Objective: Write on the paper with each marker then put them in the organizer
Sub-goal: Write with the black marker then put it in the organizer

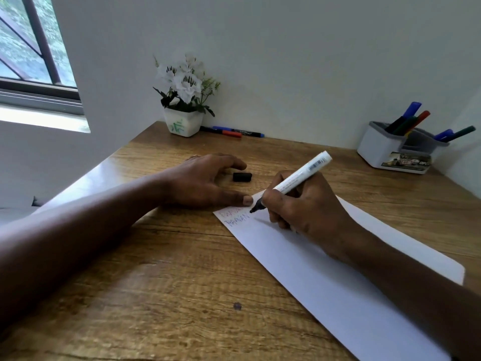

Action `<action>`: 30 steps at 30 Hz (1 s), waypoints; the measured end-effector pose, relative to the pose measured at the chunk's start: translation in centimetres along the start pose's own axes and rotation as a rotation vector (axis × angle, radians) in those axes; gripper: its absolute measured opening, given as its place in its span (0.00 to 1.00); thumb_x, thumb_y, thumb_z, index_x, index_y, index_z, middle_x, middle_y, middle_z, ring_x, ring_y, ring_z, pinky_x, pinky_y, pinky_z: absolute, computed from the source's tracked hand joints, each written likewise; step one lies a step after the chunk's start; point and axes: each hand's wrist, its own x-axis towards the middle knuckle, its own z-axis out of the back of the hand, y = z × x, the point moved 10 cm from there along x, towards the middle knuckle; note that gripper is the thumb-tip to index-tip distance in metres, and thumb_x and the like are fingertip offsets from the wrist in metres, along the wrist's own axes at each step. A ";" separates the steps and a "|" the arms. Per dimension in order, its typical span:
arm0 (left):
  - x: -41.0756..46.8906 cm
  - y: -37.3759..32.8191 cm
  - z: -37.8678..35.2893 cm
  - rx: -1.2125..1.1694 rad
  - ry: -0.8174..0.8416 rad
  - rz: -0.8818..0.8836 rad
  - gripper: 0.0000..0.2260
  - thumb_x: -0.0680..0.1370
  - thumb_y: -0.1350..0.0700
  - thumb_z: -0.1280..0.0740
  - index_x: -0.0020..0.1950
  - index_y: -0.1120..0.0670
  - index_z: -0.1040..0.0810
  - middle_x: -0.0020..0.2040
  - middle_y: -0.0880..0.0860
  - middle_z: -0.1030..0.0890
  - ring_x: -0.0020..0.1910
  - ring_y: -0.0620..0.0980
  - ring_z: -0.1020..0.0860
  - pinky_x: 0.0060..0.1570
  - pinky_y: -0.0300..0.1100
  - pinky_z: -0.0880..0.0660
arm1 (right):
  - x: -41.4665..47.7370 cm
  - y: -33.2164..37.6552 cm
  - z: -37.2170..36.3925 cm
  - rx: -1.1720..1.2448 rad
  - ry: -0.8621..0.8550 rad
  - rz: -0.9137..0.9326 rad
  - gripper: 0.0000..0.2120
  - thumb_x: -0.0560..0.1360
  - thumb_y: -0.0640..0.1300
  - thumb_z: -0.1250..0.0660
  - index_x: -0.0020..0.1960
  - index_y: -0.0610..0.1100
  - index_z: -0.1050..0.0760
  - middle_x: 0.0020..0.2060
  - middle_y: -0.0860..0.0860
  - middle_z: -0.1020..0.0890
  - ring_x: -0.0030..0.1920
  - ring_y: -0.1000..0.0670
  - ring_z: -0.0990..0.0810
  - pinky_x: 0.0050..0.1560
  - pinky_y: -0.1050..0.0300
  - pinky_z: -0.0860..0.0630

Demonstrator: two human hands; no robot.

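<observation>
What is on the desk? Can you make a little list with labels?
right hand: holds white marker, black tip at paper
left hand: thumb on paper's corner
black cap: lying on desk, off the marker
writing: one red line, one blue line
organizer: holds several markers
loose markers: by flower pot

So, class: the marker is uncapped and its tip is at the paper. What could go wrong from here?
1. The black cap lies loose on the table beyond the left hand; a nudge could roll it away, leaving the marker uncapped.
2. The right hand rests on the paper beside the written words, so it might smear fresh ink.
3. Only the left thumb reaches the paper's corner, so the sheet may shift mid-stroke.
</observation>
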 end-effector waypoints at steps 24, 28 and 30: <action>-0.1 -0.2 0.1 0.010 -0.001 0.027 0.39 0.68 0.30 0.31 0.77 0.41 0.35 0.77 0.45 0.33 0.74 0.48 0.34 0.71 0.52 0.32 | 0.1 1.0 -0.4 -0.108 0.009 0.134 0.12 0.70 0.50 0.25 0.35 0.45 0.24 0.26 0.54 0.20 0.30 0.55 0.20 0.35 0.58 0.21; -0.1 -0.4 0.1 0.001 -0.003 0.030 0.39 0.69 0.31 0.30 0.77 0.42 0.34 0.77 0.45 0.33 0.74 0.48 0.33 0.72 0.53 0.32 | 0.4 0.6 0.5 -0.133 -0.087 0.134 0.10 0.69 0.51 0.29 0.34 0.47 0.25 0.28 0.51 0.21 0.32 0.51 0.20 0.37 0.56 0.21; -0.1 -0.4 0.1 0.000 0.000 0.031 0.39 0.69 0.31 0.30 0.77 0.42 0.34 0.77 0.45 0.32 0.74 0.48 0.33 0.72 0.53 0.32 | 0.4 0.6 0.6 -0.136 -0.093 0.133 0.10 0.70 0.51 0.29 0.35 0.47 0.25 0.29 0.48 0.20 0.35 0.47 0.18 0.42 0.50 0.17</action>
